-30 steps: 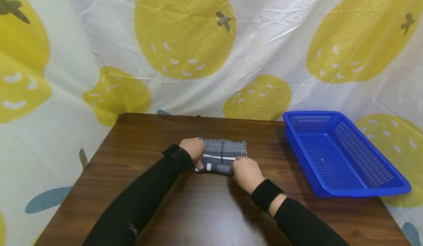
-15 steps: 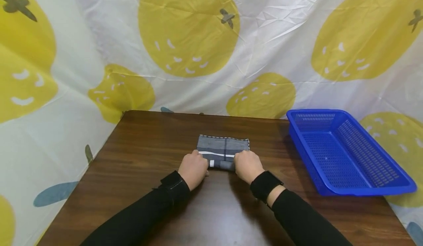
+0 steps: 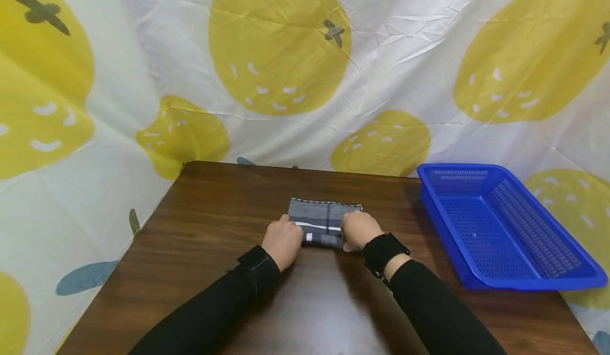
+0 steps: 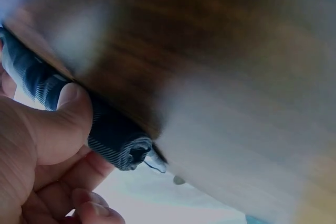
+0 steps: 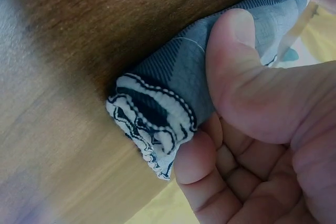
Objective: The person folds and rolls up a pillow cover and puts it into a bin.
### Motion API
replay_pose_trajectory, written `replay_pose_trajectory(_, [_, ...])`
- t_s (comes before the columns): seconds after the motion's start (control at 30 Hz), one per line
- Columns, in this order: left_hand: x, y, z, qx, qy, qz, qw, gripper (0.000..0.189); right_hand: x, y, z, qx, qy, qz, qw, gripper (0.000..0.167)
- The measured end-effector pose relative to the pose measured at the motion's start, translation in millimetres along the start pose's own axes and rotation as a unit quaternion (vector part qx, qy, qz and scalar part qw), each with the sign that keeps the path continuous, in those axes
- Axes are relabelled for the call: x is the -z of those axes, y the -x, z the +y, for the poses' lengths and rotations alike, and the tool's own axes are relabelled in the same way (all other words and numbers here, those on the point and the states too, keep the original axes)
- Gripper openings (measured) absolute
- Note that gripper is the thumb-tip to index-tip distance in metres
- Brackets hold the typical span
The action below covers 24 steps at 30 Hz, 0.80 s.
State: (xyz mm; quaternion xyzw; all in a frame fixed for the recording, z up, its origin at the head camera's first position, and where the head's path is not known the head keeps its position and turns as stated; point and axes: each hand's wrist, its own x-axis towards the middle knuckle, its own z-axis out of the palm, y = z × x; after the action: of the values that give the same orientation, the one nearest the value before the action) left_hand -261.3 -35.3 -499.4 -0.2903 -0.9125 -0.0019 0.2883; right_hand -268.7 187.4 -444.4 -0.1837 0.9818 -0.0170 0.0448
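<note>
A grey plaid cloth (image 3: 312, 211) with white stripes and a stitched border lies on the wooden table, its near edge rolled into a thick tube. My left hand (image 3: 283, 241) grips the left end of that roll. In the left wrist view, the thumb (image 4: 76, 109) presses on top of the rolled cloth (image 4: 116, 136), with curled fingers beneath. At the other end, my right hand (image 3: 360, 231) pinches the roll between thumb and fingers. Layered white-and-black edging shows at the open end of the rolled cloth (image 5: 181, 66) in the right wrist view.
A blue perforated plastic basket (image 3: 440, 241) stands at the right side of the brown table (image 3: 229, 201). Behind the table hangs a white curtain (image 3: 286, 143) printed with yellow fruit.
My left hand has come back toward me from the cloth's left side to the near end of the roll. The right hand stays at the right end, its wrist slightly turned.
</note>
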Motion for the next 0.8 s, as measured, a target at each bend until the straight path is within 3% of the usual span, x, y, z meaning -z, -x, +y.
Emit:
replay_pose_trajectory(0.1, [-6.1, -3.1, -2.9, -0.007, 0.006, 0.001, 1.0000, 0.025, 0, -0.7, 1, -0.006, -0.004, -0.002, 1.0000, 0.020])
replay_pose_trajectory(0.17, [-8.1, -6.2, -6.1, -0.004, 0.015, -0.015, 0.9998, 0.022, 0, -1.8, 2, -0.012, -0.013, -0.007, 0.9998, 0.020])
replay_pose_trajectory(0.3, [-6.7, -18.3, -15.0, 0.012, 0.045, -0.091, 0.9948, 0.021, 0, -4.8, 5, -0.026, -0.037, -0.019, 0.9988, 0.021])
replay_pose_trajectory(0.43, [-9.2, -42.2, -24.2, 0.010, 0.069, -0.188, 0.9796, 0.029, -1, -4.0, 12, -0.029, -0.043, -0.018, 0.9985, 0.022])
replay_pose_trajectory(0.53, [-12.3, -62.2, -31.5, -0.003, 0.081, -0.263, 0.9613, 0.033, -1, -1.2, 14, -0.024, -0.046, -0.007, 0.9986, 0.023])
replay_pose_trajectory(0.67, [-17.5, -84.0, -40.2, -0.012, 0.095, -0.360, 0.9281, 0.028, -3, 5.9, 9, -0.031, -0.050, 0.023, 0.9980, 0.023])
replay_pose_trajectory(0.8, [-26.4, -99.0, -45.8, -0.034, 0.076, -0.448, 0.8900, 0.034, -21, 20.1, -3, -0.020, 0.010, 0.116, 0.9930, 0.020])
